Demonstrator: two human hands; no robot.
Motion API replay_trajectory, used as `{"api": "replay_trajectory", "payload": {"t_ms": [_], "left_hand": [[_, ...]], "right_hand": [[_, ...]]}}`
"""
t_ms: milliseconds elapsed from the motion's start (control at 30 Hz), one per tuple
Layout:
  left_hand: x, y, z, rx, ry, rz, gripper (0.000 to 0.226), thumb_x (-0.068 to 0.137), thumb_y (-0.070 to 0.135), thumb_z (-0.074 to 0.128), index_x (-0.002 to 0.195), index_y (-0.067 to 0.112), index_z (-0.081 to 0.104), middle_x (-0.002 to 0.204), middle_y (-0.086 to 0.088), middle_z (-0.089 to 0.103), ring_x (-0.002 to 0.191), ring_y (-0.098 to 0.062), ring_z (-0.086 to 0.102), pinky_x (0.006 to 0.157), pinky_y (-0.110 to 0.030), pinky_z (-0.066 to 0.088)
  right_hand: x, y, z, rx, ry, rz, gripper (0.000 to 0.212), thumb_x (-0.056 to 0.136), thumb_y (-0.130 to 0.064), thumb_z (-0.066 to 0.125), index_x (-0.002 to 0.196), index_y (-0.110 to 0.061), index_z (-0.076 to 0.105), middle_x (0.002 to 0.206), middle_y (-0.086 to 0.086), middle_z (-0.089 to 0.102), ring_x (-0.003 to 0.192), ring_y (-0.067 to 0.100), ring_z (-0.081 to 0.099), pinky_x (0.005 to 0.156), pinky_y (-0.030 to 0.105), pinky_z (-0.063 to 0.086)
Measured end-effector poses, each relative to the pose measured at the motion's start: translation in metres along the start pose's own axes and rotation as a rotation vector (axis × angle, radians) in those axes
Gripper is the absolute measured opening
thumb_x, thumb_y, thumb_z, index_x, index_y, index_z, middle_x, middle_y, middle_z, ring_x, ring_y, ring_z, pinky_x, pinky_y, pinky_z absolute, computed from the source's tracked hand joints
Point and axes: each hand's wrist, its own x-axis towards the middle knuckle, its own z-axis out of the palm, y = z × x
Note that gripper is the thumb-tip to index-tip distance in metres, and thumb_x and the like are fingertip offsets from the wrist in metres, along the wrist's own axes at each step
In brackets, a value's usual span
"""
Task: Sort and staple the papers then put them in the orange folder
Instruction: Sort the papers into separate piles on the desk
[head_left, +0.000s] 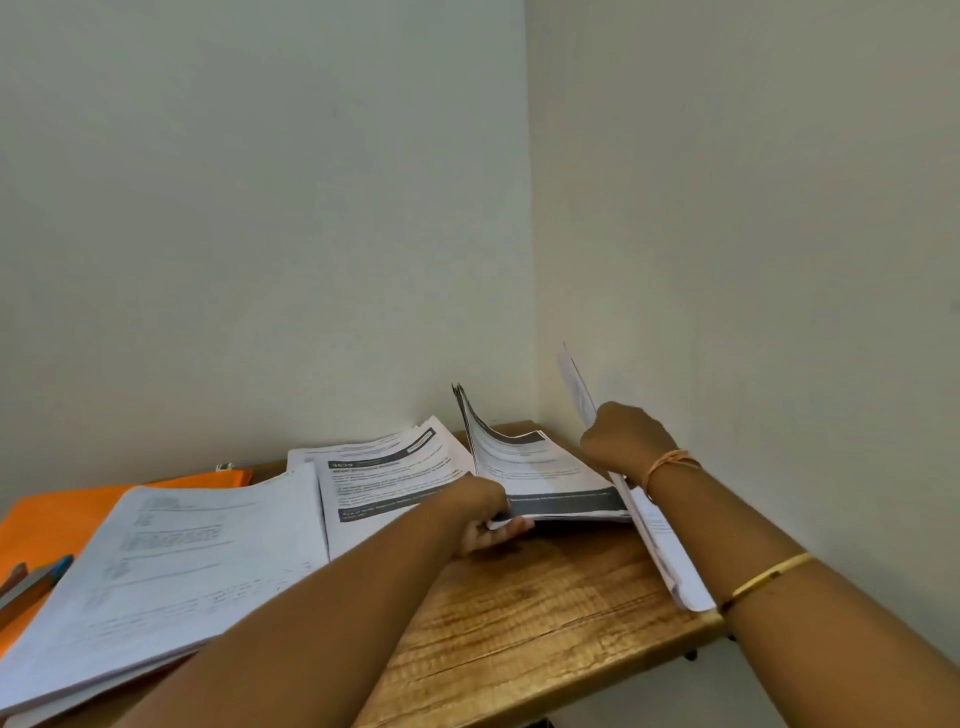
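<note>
My left hand (483, 514) grips the near left corner of a stack of printed papers (540, 467) with dark bands, whose far edge curls upward. My right hand (626, 441) holds a bundle of white sheets (660, 540) lifted on edge at the table's right side. A second printed pile (384, 467) lies in the middle, and a thick white stack (171, 561) lies at the left. The orange folder (62, 519) sits flat at the far left, partly under that stack.
The wooden table (519, 623) stands in a corner, with walls close behind and to the right. Pens or a similar tool (31, 582) lie on the folder at the left edge. A small dark object (224, 466) peeks out behind the folder.
</note>
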Motion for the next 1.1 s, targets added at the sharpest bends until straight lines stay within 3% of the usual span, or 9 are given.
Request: {"api": "replay_trajectory", "payload": {"t_ms": [67, 233, 400, 600, 733, 867, 933, 1000, 1100], "left_hand": [[0.009, 0.001, 0.002, -0.034, 0.011, -0.008, 0.018, 0.095, -0.004, 0.041, 0.112, 0.003, 0.041, 0.106, -0.019, 0.059, 0.043, -0.014, 0.063, 0.037, -0.015, 0.047], [0.033, 0.007, 0.008, -0.111, -0.005, -0.051, 0.009, 0.097, -0.002, 0.038, 0.104, -0.004, 0.043, 0.087, -0.022, 0.06, 0.051, -0.017, 0.061, 0.038, -0.016, 0.048], [0.049, 0.014, 0.014, -0.161, 0.027, -0.025, 0.011, 0.097, -0.005, 0.039, 0.09, -0.001, 0.047, 0.085, -0.021, 0.057, 0.056, -0.02, 0.059, 0.03, -0.02, 0.043], [0.066, 0.016, 0.023, -0.111, 0.154, 0.149, 0.023, 0.09, -0.01, 0.045, 0.074, 0.007, 0.042, 0.064, -0.012, 0.057, 0.054, -0.017, 0.058, 0.047, -0.022, 0.05], [0.06, 0.017, 0.022, -0.035, 0.047, 0.13, 0.015, 0.099, 0.013, 0.044, 0.088, 0.004, 0.044, 0.071, -0.014, 0.059, 0.063, -0.021, 0.061, 0.057, -0.025, 0.056], [0.057, 0.021, 0.009, 0.29, 0.085, 0.204, 0.041, 0.098, 0.047, 0.036, 0.094, 0.007, 0.041, 0.075, -0.011, 0.058, 0.088, -0.035, 0.069, 0.09, -0.043, 0.053], [0.053, 0.023, 0.001, 0.37, 0.136, 0.267, 0.05, 0.097, 0.053, 0.032, 0.084, 0.007, 0.044, 0.077, -0.01, 0.058, 0.075, -0.03, 0.068, 0.087, -0.04, 0.054], [0.054, 0.025, -0.007, 0.355, 0.181, 0.317, 0.048, 0.098, 0.048, 0.036, 0.08, 0.006, 0.05, 0.074, -0.009, 0.059, 0.061, -0.021, 0.062, 0.081, -0.036, 0.055], [0.051, 0.028, -0.019, 0.409, 0.268, 0.421, 0.029, 0.096, 0.02, 0.046, 0.069, 0.011, 0.047, 0.07, -0.005, 0.053, 0.057, -0.014, 0.054, 0.069, -0.028, 0.055]], "right_hand": [[0.005, 0.003, 0.006, -0.001, -0.005, 0.019, 0.025, 0.094, -0.017, 0.048, 0.113, -0.004, 0.057, 0.087, 0.008, 0.055, 0.079, 0.023, 0.051, 0.073, 0.03, 0.047], [0.017, 0.004, 0.021, 0.012, -0.046, 0.054, 0.024, 0.093, -0.017, 0.049, 0.113, -0.005, 0.057, 0.103, 0.012, 0.059, 0.089, 0.025, 0.056, 0.075, 0.029, 0.045], [0.027, 0.001, 0.031, 0.008, -0.046, 0.05, 0.025, 0.092, -0.017, 0.05, 0.114, -0.007, 0.056, 0.114, 0.011, 0.06, 0.101, 0.027, 0.059, 0.078, 0.029, 0.045], [0.031, -0.004, 0.048, -0.004, -0.044, 0.043, 0.029, 0.09, -0.017, 0.051, 0.118, -0.01, 0.056, 0.12, 0.01, 0.06, 0.109, 0.028, 0.058, 0.084, 0.031, 0.046], [0.029, -0.008, 0.055, -0.062, -0.045, 0.032, 0.029, 0.09, -0.017, 0.049, 0.118, -0.013, 0.055, 0.12, 0.008, 0.06, 0.11, 0.027, 0.057, 0.078, 0.029, 0.042], [0.028, -0.013, 0.054, -0.116, -0.011, 0.059, 0.027, 0.091, -0.018, 0.05, 0.118, -0.014, 0.056, 0.118, 0.006, 0.061, 0.108, 0.025, 0.058, 0.077, 0.028, 0.043], [0.027, -0.017, 0.054, -0.145, 0.012, 0.059, 0.027, 0.091, -0.017, 0.05, 0.117, -0.016, 0.057, 0.116, 0.005, 0.062, 0.106, 0.024, 0.059, 0.074, 0.028, 0.043], [0.025, -0.022, 0.055, -0.17, 0.03, 0.037, 0.027, 0.09, -0.017, 0.05, 0.116, -0.016, 0.058, 0.116, 0.005, 0.062, 0.107, 0.025, 0.059, 0.076, 0.029, 0.044], [0.021, -0.029, 0.06, -0.197, 0.035, 0.004, 0.028, 0.089, -0.017, 0.051, 0.115, -0.015, 0.059, 0.119, 0.006, 0.061, 0.112, 0.028, 0.055, 0.082, 0.031, 0.046]]}}
